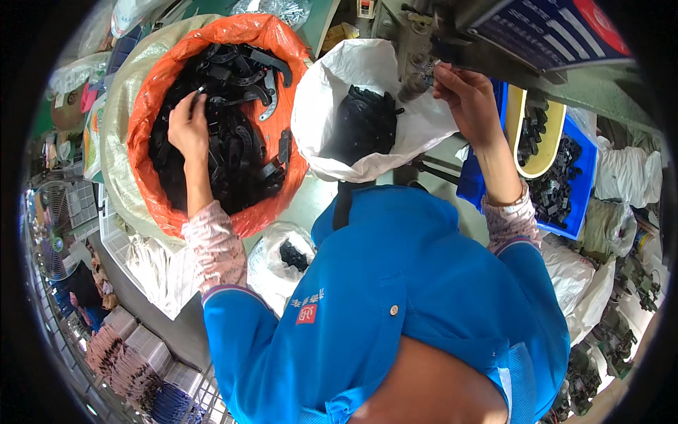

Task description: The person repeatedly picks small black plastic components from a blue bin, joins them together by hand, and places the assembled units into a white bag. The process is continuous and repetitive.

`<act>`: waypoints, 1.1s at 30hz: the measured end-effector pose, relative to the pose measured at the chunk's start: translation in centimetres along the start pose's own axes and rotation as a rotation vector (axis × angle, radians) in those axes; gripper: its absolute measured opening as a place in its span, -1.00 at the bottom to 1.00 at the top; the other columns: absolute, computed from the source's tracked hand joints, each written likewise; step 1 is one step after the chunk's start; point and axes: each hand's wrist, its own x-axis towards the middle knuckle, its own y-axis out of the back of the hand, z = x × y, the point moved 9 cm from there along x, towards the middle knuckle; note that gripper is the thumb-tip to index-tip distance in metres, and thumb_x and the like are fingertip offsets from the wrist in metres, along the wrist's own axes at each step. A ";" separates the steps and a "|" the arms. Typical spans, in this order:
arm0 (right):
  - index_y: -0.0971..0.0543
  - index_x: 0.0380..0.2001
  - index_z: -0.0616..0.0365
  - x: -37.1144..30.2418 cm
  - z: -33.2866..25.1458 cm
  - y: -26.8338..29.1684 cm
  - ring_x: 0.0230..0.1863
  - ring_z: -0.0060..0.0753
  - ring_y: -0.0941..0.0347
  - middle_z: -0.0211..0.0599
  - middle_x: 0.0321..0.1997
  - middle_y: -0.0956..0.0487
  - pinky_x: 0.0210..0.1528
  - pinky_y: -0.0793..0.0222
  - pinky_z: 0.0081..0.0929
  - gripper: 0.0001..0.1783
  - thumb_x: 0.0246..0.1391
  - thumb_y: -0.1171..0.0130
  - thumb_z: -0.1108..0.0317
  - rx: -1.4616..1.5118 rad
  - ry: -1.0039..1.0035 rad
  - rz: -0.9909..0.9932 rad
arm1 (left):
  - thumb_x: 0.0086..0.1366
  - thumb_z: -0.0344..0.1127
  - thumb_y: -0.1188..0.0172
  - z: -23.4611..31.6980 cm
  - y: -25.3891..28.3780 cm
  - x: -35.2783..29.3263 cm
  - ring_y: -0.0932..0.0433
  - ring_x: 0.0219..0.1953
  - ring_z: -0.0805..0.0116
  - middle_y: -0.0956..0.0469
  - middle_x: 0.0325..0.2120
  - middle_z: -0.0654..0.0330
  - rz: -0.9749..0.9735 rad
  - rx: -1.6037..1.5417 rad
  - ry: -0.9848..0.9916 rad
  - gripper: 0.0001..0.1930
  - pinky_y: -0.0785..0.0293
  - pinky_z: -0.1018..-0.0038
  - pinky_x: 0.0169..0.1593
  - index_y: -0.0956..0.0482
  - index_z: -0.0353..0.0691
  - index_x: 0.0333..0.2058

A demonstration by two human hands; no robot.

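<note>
The left forearm reaches forward and slightly inward from the elbow, its floral sleeve (215, 244) ending well short of the wrist. The left hand (189, 131) is back-up over an orange plastic bag (256, 220), wrist nearly straight, fingers bent down among black curved plastic parts (236, 145). A small pale spot shows at its fingertips, but whether they grip a part or only touch the heap cannot be told. Most of the black parts lie under this hand and to its right, within the bag; a few with grey faces lie against the orange wall beyond.

The right arm stretches farther forward, elbow bent outward, with the forearm angled inward. The right hand (466, 97) is raised beside a metal machine (417, 39), thumb and index finger brought close together and pointing left, the other fingers curled. Something small and shiny is at those tips, too blurred to tell whether it is held.

Between the hands stands a white sack (314, 106) holding a pile of smaller black pieces (364, 126). To the right of the right hand are a yellow bin (560, 116) and a blue bin (580, 201), both containing dark pieces.
</note>
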 end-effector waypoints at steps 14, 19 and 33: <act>-0.57 -0.01 0.27 -1.4 0.7 1.6 -0.27 -0.57 -0.53 -0.31 -0.25 -0.60 -0.21 -0.48 -0.58 -0.61 0.28 -0.14 0.17 -0.415 0.289 -0.027 | 0.19 -0.19 -0.36 23.6 -0.4 -14.4 -0.52 -0.12 0.42 -0.50 -0.01 0.08 -0.582 -1.295 0.155 -0.68 -0.42 0.54 -0.13 -0.63 -0.35 -0.22; -0.53 0.00 0.29 -10.9 3.6 1.5 -0.30 -0.51 -0.54 -0.26 -0.21 -0.60 -0.28 -0.49 -0.55 -0.62 0.21 -0.21 0.26 -0.067 -0.068 -0.111 | 0.15 -0.48 -0.34 29.9 -2.6 -20.0 -0.55 -0.19 0.48 -0.58 -0.08 0.10 -0.822 -1.335 0.169 -0.85 -0.32 0.65 -0.33 -0.67 -0.30 -0.27; -0.68 -0.26 0.11 -23.3 -2.3 24.0 -0.37 -0.11 -0.59 -0.13 -0.37 -0.62 -0.33 -0.49 -0.31 -0.80 -0.01 -0.29 0.39 -1.375 0.131 0.432 | 0.12 -0.38 -0.35 42.7 -8.7 -26.1 -0.57 -0.48 0.36 -0.58 -0.55 0.11 -1.048 -0.844 0.144 -0.77 -0.48 0.47 -0.35 -0.49 -0.29 -0.31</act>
